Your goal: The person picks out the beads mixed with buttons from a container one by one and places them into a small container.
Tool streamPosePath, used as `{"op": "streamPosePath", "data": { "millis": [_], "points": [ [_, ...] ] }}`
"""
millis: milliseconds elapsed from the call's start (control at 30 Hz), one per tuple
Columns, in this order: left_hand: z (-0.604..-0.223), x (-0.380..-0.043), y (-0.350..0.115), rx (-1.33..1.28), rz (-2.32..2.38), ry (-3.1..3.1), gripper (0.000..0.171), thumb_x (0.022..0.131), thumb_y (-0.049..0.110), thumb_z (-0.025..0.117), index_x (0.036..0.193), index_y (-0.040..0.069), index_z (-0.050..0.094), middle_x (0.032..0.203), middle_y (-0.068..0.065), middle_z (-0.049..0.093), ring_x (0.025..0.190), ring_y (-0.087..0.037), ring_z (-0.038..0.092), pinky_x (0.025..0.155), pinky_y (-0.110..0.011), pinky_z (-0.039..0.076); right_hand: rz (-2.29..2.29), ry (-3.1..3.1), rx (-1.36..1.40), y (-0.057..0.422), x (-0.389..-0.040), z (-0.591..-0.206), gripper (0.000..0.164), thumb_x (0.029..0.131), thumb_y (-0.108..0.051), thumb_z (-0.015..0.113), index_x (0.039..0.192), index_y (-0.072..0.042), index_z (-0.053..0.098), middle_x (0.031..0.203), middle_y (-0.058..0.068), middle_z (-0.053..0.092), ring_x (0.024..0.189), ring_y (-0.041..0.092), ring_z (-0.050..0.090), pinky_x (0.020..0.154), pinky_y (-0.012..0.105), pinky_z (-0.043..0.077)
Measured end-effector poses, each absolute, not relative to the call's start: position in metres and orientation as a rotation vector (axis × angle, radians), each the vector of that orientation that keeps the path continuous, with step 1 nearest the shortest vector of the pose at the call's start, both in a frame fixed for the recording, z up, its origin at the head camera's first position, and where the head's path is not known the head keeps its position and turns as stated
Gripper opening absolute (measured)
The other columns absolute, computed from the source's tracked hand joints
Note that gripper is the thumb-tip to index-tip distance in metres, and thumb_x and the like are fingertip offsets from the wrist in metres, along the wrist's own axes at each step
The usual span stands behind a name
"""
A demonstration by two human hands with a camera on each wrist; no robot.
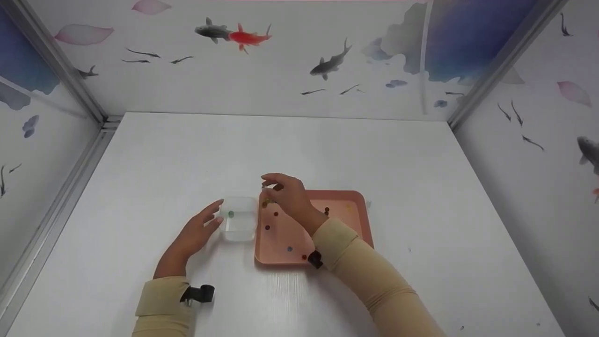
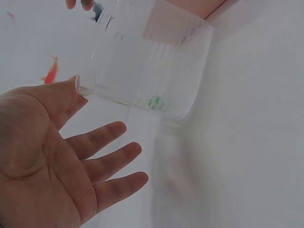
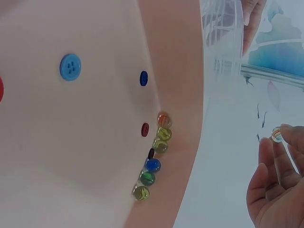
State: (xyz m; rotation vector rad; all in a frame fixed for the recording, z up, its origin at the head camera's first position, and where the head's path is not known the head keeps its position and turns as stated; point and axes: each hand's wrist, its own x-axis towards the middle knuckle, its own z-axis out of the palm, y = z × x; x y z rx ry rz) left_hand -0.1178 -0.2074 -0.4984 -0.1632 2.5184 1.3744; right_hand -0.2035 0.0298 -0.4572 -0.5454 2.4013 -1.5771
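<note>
A clear plastic box [image 1: 241, 229] stands left of the pink tray [image 1: 281, 258], with one green marble [image 2: 156, 103] visible in it. My left hand [image 1: 195, 231] is at the box's left side. In the left wrist view, that hand [image 2: 52, 152] touches the rim near a corner, three fingers extended and apart. My right hand [image 1: 291, 193] is raised over the tray's far left corner. Between thumb and fingertip it pinches a clear marble [image 3: 277, 135] with coloured swirls, seen beyond the tray edge in the right wrist view.
Several marbles [image 3: 153, 165] line the tray's inner edge. A light blue button [image 3: 70, 67], a dark blue button [image 3: 144, 78] and a dark red button [image 3: 145, 129] lie in the tray. The white table [image 1: 154, 154] meets printed wall panels [image 1: 281, 89] on its far side.
</note>
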Motion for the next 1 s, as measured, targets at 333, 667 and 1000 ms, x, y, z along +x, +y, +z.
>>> {"op": "streamPosePath", "data": {
  "millis": [333,667,1000],
  "points": [
    [-0.499,-0.116,-0.208,-0.159,1.376,2.514,0.054,0.104,0.030,0.045,0.154,0.019,0.027,0.156,-0.018,0.028,0.142,-0.043,0.024,0.109,-0.062,0.028,-1.492,2.405,-0.521,0.018,-0.197,-0.457,0.033,0.095,-0.015,0.064,0.128,-0.016,0.063,0.111,0.000,0.068,0.085,0.029,0.069,0.052,0.031,0.054],
    [-0.503,-0.118,-0.209,-0.179,1.367,2.500,0.055,0.103,0.033,0.045,0.154,0.021,0.026,0.157,-0.016,0.027,0.142,-0.042,0.024,0.110,-0.062,0.027,-1.363,2.489,-0.628,0.008,-0.193,-0.457,0.030,0.093,-0.012,0.065,0.123,-0.012,0.066,0.108,0.001,0.070,0.091,0.011,0.064,0.076,0.023,0.054],
    [-0.505,-0.119,-0.210,-0.181,1.393,2.487,0.055,0.103,0.033,0.044,0.154,0.022,0.027,0.156,-0.016,0.028,0.142,-0.042,0.024,0.111,-0.062,0.025,-1.177,2.529,-0.620,-0.001,-0.189,-0.454,0.031,0.094,-0.018,0.065,0.126,-0.019,0.065,0.110,-0.006,0.069,0.094,0.008,0.063,0.080,0.028,0.054]
  ]
}}
